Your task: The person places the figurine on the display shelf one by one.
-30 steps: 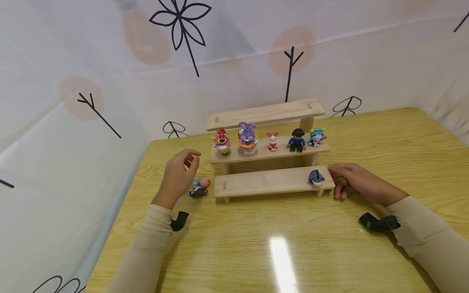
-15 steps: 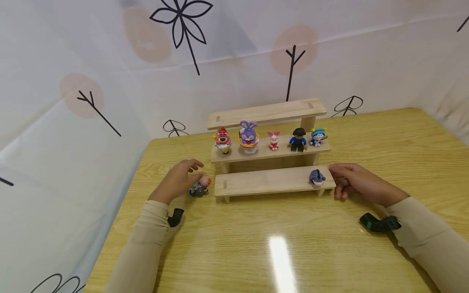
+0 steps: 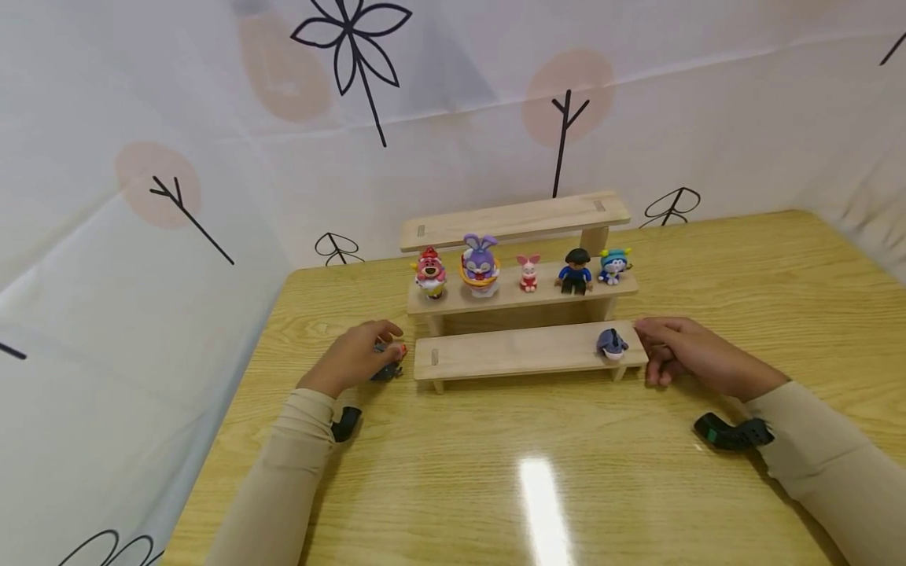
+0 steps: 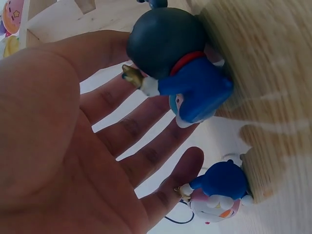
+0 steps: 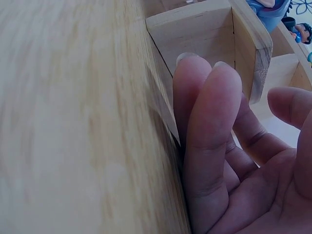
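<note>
My left hand [image 3: 354,358] reaches over a small group of figurines [image 3: 385,369] on the table, left of the lowest shelf. In the left wrist view, its fingers lie behind a blue figurine [image 4: 200,90] with a dark round head, and the top digit is close against that head. A firm hold on it is not visible. Near the little finger is another blue figurine [image 4: 226,180]. At the lowest shelf's right end rests my right hand [image 3: 690,354], fingers loosely bent, holding nothing. Close to it, a grey-blue donkey figurine [image 3: 611,343] sits on that shelf.
A wooden three-step shelf [image 3: 510,354] stands mid-table. Its middle step bears a pink bear [image 3: 430,273], a purple rabbit [image 3: 480,267], a piglet [image 3: 528,273], a dark-capped toy man [image 3: 576,273] and a blue horned figurine [image 3: 614,267]. Patterned cloth [image 3: 453,149] hangs behind.
My left hand has come down and slightly right onto the figurine group, covering more of it. The right hand has stayed at the shelf's end.
</note>
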`<state>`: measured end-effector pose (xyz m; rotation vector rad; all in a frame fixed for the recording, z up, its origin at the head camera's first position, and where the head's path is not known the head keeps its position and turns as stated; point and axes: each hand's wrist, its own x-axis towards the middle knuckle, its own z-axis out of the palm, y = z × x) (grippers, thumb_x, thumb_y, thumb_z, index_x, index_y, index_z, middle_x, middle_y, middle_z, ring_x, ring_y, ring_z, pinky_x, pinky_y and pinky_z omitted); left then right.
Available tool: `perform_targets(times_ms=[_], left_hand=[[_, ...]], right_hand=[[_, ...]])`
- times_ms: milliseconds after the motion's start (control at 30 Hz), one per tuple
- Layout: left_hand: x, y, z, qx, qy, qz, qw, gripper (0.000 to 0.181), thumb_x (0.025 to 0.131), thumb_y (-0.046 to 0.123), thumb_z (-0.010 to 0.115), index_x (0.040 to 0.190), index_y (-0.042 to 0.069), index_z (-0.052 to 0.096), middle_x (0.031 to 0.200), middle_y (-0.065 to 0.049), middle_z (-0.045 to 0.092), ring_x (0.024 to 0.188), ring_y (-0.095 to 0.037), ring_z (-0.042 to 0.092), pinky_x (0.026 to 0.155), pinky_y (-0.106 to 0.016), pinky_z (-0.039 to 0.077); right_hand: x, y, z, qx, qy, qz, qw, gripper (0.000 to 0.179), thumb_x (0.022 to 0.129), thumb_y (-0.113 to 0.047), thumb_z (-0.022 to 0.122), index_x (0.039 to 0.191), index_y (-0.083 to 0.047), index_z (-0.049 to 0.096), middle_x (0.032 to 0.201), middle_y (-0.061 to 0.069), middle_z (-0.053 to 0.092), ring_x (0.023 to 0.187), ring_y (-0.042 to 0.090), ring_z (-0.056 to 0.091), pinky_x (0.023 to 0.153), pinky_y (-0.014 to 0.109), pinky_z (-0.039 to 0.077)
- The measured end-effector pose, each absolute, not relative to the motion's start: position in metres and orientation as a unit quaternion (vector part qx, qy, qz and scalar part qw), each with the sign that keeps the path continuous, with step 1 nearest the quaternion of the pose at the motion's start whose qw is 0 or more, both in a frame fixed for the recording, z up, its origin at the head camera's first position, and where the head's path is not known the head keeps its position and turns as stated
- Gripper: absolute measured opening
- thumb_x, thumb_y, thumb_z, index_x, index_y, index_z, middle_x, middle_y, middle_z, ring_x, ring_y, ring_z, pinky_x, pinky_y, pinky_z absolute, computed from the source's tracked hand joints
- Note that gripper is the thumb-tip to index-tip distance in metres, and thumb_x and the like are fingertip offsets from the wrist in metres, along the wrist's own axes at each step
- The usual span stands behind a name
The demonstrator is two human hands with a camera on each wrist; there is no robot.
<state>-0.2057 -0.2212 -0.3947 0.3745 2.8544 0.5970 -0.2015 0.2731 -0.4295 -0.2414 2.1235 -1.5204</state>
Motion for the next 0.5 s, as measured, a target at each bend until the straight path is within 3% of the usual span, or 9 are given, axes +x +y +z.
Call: perform_targets(times_ms=[500], left_hand=[[-0.2033,-0.2177,-0.3937,0.123,0.97,0.188,0.092,0.03,0.1,0.03,0.064,0.124,0.013,0.068,0.107,-0.004,0.073,0.092,-0.019,0.068,0.082,-0.042,0.057]], right_hand=[[-0.2013,0.2733,-0.4315,-0.092,0.78,-0.565,0.252,0.051,0.108,-0.047,0.035,0.123,-0.004,0.057,0.086,0.011,0.068,0.069,0.021,0.067,0.062,0.037,0.06]])
